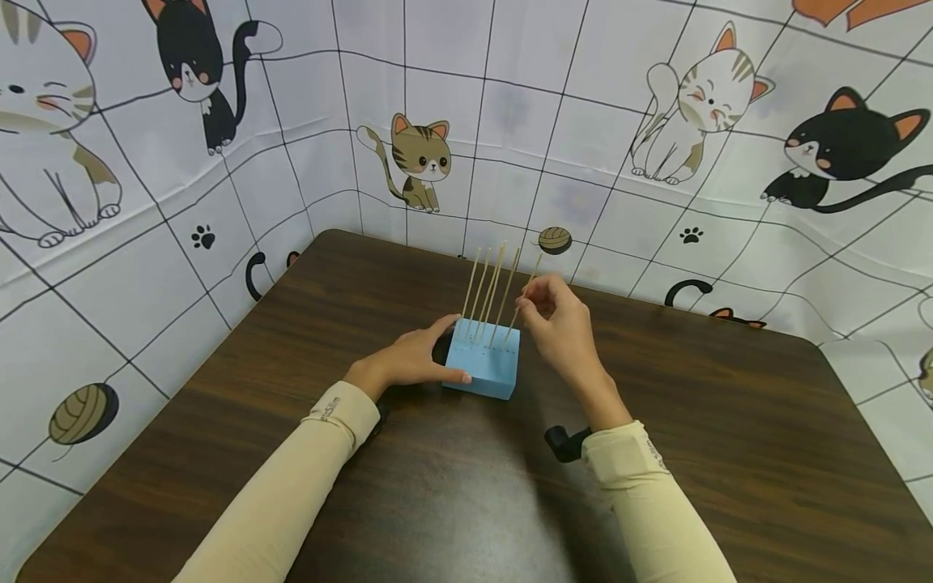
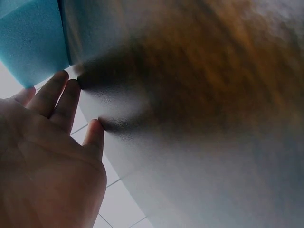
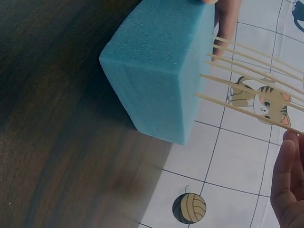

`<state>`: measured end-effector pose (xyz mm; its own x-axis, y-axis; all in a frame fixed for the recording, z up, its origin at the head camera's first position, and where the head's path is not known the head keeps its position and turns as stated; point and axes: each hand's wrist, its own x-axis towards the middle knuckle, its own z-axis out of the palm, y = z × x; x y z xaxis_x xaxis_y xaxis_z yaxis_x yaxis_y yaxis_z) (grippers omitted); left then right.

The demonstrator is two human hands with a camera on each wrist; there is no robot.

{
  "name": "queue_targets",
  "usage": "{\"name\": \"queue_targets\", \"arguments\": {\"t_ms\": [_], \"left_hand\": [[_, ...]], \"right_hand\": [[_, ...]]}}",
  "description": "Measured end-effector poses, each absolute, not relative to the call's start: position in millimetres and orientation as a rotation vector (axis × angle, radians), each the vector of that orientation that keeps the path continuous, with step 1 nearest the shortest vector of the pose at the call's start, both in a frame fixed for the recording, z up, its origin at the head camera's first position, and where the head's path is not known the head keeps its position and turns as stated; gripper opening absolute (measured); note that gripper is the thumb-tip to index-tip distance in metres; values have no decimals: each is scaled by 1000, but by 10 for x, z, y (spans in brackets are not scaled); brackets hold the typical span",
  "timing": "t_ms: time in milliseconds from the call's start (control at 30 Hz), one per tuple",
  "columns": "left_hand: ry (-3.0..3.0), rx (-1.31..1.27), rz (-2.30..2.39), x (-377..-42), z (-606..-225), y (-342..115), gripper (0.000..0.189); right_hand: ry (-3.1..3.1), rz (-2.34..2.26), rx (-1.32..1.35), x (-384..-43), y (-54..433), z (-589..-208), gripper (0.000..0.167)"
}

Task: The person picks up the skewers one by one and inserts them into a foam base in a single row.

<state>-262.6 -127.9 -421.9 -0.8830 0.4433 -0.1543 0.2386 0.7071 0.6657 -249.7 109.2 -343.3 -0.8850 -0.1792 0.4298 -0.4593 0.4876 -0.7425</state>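
A light blue foam block [image 1: 484, 368] sits on the table, with several thin wooden skewers [image 1: 507, 291] standing in its top. My left hand [image 1: 404, 360] holds the block from the left, thumb on the near side and index finger at the far left corner. In the left wrist view its other fingers [image 2: 66, 104] reach down beside the block [image 2: 33, 42]. The rightmost skewer [image 3: 247, 111] has its lower end at the block's top. My right hand [image 1: 564, 328] pinches this skewer partway up between thumb and fingers. Whether its tip is inside the foam cannot be told.
The dark wood-grain table [image 1: 692, 437] extends around the block on all sides. Behind it hangs a white cloth [image 1: 510, 186] with cat drawings and grid lines. A black wrist device [image 1: 567, 444] sits by the right cuff.
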Motion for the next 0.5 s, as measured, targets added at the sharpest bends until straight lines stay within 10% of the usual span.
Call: {"name": "queue_targets", "arguments": {"t_ms": [500], "left_hand": [[2617,528,956,-2646,-4264,-1285,111]], "right_hand": [[-2501,1327,531,-2488,1069,-3537,9]]}}
